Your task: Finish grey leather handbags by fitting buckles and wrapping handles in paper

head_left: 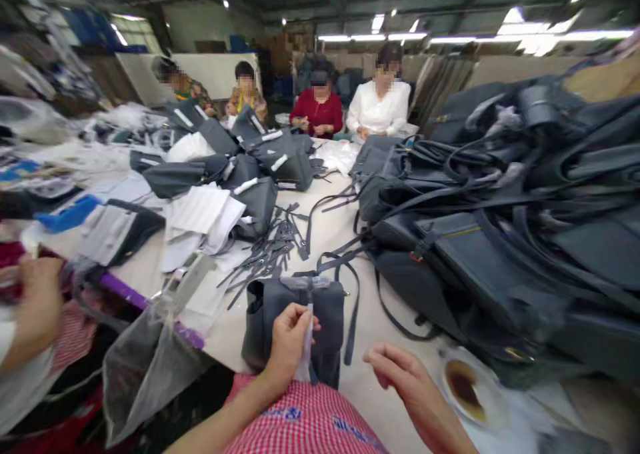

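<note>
A small dark grey bag stands upright at the near edge of the table, right in front of me. My left hand is closed in a pinch on a thin clear plastic strip that hangs down the bag's front. My right hand hovers just right of the bag with fingers loosely curled and nothing visible in it. A red checked cloth covers my lap below the bag.
A tall heap of dark grey bags and straps fills the right side. Loose straps, white paper sheets and more bags lie mid-table. Several people sit at the far end. Another person's hand is at left. A stained dish sits near right.
</note>
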